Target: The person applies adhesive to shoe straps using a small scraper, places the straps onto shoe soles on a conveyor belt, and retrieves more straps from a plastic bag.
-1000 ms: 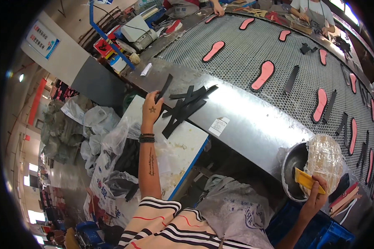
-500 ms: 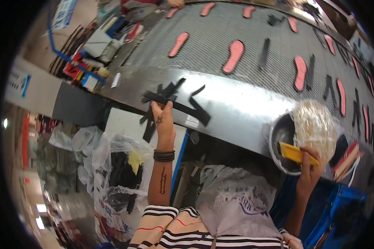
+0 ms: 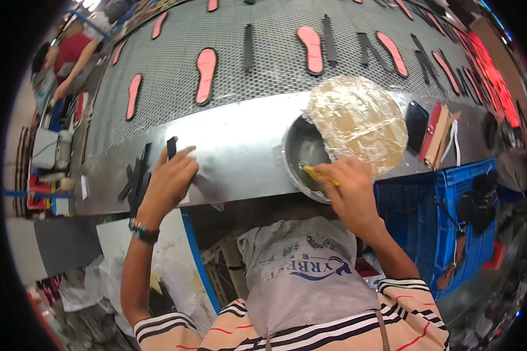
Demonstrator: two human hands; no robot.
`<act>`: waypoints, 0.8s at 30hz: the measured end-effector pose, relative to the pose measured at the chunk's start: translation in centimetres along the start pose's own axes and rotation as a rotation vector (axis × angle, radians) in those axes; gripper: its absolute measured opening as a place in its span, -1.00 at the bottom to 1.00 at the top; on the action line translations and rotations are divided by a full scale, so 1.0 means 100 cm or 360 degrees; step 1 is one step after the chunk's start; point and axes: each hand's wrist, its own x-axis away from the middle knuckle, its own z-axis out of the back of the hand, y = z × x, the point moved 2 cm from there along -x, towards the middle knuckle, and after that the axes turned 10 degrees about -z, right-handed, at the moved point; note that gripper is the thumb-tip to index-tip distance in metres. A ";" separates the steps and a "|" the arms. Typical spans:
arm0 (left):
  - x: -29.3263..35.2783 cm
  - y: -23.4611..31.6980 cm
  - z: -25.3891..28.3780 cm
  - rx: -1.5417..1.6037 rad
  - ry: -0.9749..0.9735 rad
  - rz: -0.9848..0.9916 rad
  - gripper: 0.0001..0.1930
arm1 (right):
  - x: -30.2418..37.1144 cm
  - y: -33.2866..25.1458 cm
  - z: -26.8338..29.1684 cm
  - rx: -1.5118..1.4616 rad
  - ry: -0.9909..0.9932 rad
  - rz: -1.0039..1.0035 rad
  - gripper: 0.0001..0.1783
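Note:
My left hand [image 3: 173,178] is above the metal ledge with a short length of black strip [image 3: 171,148] between its fingers. Just left of it lies a loose pile of black strips [image 3: 136,178]. My right hand [image 3: 352,190] grips a flat yellow tool [image 3: 322,174], its end dipped into a dark round bowl [image 3: 303,143]. What is on the tool's tip is hard to make out. Crinkled clear film over a yellowish mass [image 3: 360,120] covers the bowl's right side. Pink insoles with dark edges [image 3: 206,76] and black strips [image 3: 249,47] lie on the mesh belt [image 3: 228,35].
Right of the bowl are a dark phone-like slab [image 3: 416,126] and a red and tan bundle [image 3: 436,137]. A blue crate [image 3: 410,228] stands below the ledge at right. A white board [image 3: 187,251] is below my left hand. A person in red [image 3: 73,52] is at far left.
The view has swung right, and the scene has shifted left. My left hand has come off the strip pile with a strip. The yellow tool has turned, its end lower in the bowl.

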 end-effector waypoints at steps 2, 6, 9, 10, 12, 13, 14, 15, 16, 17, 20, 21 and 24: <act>-0.017 0.025 0.023 0.0000 0.0121 -0.0113 -0.88 | 0.000 0.003 0.000 0.0027 -0.0079 0.0060 -0.84; -0.037 0.088 0.070 0.0667 0.0249 0.0036 -0.73 | -0.003 0.002 0.002 -0.0003 0.0011 0.0083 -0.85; -0.037 0.107 0.049 0.1636 0.0372 0.0500 -0.80 | -0.007 0.006 0.004 -0.0033 -0.0024 0.0056 -0.85; -0.044 0.107 0.048 0.2034 0.0040 0.0725 -0.84 | -0.011 0.005 0.003 -0.0036 -0.0026 0.0055 -0.85; -0.052 0.111 0.044 0.2427 -0.0325 0.0975 -0.83 | -0.011 0.001 0.006 -0.0065 -0.0063 0.0076 -0.85; -0.057 0.112 0.035 0.2615 -0.0530 0.0951 -0.80 | -0.010 0.000 0.007 -0.0076 -0.0079 0.0076 -0.85; -0.059 0.115 0.022 0.2802 -0.0736 0.0916 -0.76 | -0.010 0.000 0.008 -0.0016 -0.0131 0.0059 -0.86; -0.059 0.123 -0.001 0.2921 -0.0575 0.0936 -0.73 | -0.013 0.001 0.010 0.0045 -0.0183 0.0051 -0.86; -0.058 0.121 -0.015 0.2927 -0.0561 0.0951 -0.73 | -0.016 -0.002 0.014 0.0040 -0.0197 0.0063 -0.86; -0.060 0.120 -0.024 0.3059 -0.0694 0.0959 -0.72 | -0.017 -0.007 0.023 -0.0142 -0.0131 0.0073 -0.86; -0.061 0.123 -0.035 0.3211 -0.0885 0.0997 -0.68 | -0.020 -0.003 0.025 -0.0402 -0.0226 0.0073 -0.87; -0.063 0.123 -0.038 0.3208 -0.0900 0.0976 -0.68 | -0.021 -0.001 0.022 -0.0477 -0.0379 0.0068 -0.86; -0.070 0.122 -0.035 0.3193 -0.0894 0.0962 -0.67 | -0.022 0.004 0.024 -0.0418 -0.0256 0.0041 -0.85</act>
